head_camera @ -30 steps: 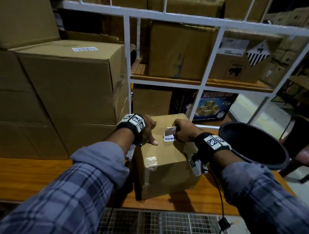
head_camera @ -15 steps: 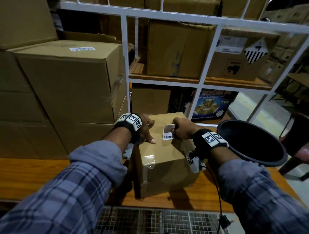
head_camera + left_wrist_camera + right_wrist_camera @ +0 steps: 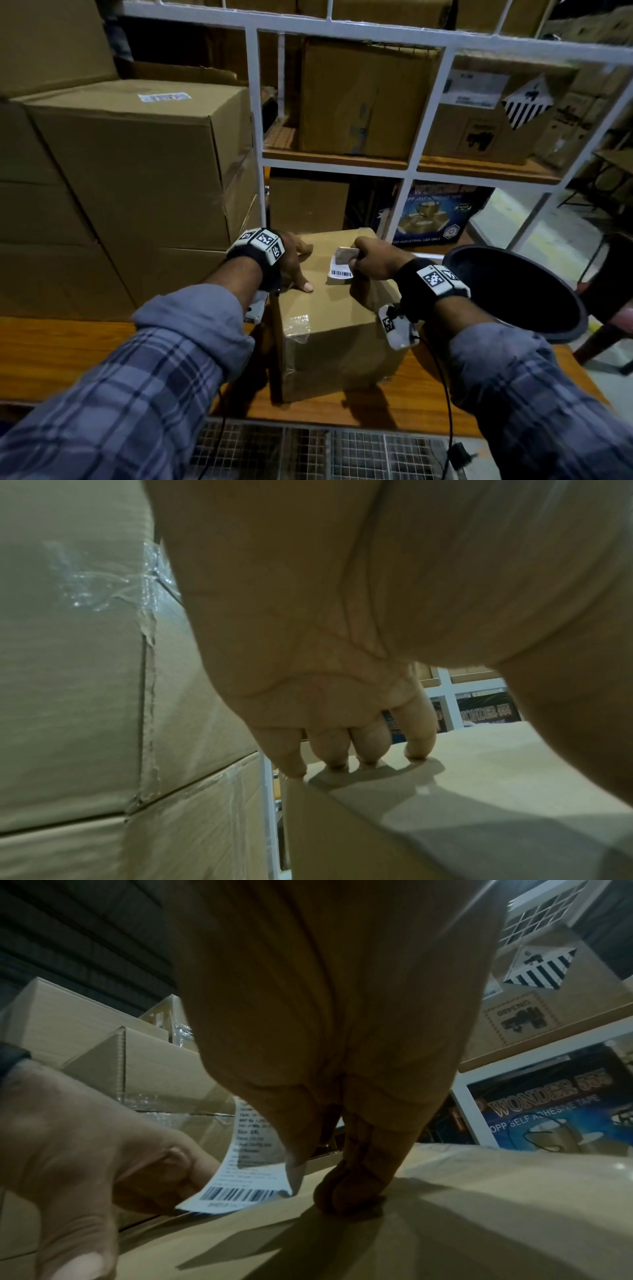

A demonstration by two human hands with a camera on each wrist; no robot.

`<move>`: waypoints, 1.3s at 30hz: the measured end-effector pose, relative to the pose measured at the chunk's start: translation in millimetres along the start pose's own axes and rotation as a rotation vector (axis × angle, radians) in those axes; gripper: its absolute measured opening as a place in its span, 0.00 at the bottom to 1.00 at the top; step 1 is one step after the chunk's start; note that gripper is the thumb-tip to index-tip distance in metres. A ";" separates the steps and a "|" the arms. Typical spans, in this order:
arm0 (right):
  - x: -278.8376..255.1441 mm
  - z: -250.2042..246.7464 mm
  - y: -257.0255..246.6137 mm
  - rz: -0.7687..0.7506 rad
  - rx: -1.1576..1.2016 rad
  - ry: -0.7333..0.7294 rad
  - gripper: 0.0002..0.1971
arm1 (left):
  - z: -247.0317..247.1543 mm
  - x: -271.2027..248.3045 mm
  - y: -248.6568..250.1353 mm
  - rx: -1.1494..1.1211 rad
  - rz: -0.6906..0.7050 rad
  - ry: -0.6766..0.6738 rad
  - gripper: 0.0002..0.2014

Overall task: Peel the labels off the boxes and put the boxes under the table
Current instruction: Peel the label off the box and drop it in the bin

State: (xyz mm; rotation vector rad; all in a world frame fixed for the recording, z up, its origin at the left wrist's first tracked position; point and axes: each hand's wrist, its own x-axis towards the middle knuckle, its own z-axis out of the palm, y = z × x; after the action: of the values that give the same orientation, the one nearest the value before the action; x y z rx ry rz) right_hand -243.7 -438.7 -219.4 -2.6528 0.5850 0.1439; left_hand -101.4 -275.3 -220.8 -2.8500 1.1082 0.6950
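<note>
A small cardboard box (image 3: 337, 329) stands on the wooden table (image 3: 65, 356). My left hand (image 3: 297, 262) rests on its top at the left edge, fingertips (image 3: 368, 758) pressing down on the cardboard (image 3: 479, 777). My right hand (image 3: 368, 262) pinches a white barcode label (image 3: 342, 265) between thumb and fingers. The label (image 3: 246, 1172) curls up off the box top (image 3: 445, 1204), its barcode end still stuck down beside my left hand (image 3: 78, 1139).
A stack of large cartons (image 3: 137, 178) stands at the left; the top one bears a white label (image 3: 164, 97). A white rack (image 3: 424, 102) with more boxes rises behind. A black round bin (image 3: 513, 291) sits at the right. A wire grate (image 3: 308, 452) lies below the table edge.
My right hand has pulled the label's upper end farther up and back, so more of it has lifted off the box. The left hand has kept its place.
</note>
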 end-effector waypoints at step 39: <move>-63.8 -1.0 30.7 0.043 0.802 0.058 0.10 | 3.0 -12.8 18.7 0.127 -0.097 0.036 0.54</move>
State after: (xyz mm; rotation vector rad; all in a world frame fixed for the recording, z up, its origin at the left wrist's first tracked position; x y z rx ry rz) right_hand -314.5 -440.1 -218.1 -1.8710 0.5655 -0.1349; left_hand -123.0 -280.5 -215.4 -2.7973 0.9722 0.5493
